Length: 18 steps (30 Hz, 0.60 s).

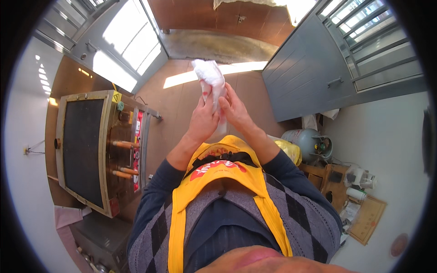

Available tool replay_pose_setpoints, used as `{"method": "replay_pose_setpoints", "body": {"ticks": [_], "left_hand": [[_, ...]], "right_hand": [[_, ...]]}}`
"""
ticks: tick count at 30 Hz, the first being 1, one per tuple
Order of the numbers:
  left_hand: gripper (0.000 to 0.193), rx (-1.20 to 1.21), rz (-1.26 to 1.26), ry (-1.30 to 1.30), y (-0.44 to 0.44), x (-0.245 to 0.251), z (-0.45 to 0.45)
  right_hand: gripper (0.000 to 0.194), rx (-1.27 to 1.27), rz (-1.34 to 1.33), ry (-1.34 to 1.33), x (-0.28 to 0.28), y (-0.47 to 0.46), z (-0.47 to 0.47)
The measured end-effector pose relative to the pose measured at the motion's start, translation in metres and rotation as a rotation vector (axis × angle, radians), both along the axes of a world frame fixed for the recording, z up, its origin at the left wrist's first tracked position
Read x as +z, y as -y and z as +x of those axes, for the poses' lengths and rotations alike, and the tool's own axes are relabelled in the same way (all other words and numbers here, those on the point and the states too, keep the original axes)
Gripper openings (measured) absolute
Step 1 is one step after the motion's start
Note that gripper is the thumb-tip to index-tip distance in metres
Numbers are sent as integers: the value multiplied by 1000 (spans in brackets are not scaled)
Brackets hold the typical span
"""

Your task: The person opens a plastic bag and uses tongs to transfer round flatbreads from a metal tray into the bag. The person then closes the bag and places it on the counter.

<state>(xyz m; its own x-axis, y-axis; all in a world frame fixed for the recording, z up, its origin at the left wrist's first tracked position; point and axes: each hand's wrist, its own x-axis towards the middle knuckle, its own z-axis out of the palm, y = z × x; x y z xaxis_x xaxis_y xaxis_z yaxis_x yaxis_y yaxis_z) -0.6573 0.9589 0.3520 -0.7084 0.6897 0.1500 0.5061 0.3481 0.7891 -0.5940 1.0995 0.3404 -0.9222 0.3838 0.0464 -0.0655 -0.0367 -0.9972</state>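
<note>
A white plastic bag point(211, 76) with red marks is bunched up in front of my body, above the brown floor. My left hand point(203, 117) grips its lower left side, with the fingers wrapped into the plastic. Against the bag's right side lies my right hand point(236, 108), its thumb towards me and its fingers partly behind the plastic. A thin, see-through end of the bag hangs down between my wrists. Whatever may be inside the bag is hidden. Below my hands is the yellow apron point(218, 167) that I wear.
Left stands a metal cooking appliance point(83, 150) with a dark top and wooden handles point(123, 173). On the right are a grey metal door point(297, 75), a gas cylinder point(302, 140), a yellow plastic bag point(290, 150) and a wooden cabinet point(336, 184). Sunlight crosses the floor point(177, 99) near the doorway.
</note>
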Motion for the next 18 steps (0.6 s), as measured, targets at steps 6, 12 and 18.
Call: {"method": "replay_pose_setpoints", "body": {"ticks": [6, 12, 18], "left_hand": [[82, -15, -69, -394, -33, 5, 35], [68, 35, 235, 287, 6, 29, 6], [63, -33, 612, 815, 17, 21, -10]], "right_hand": [[69, 56, -269, -2, -3, -25, 10], [45, 237, -834, -43, -19, -69, 39], [45, 173, -765, 218, -26, -93, 50]]}}
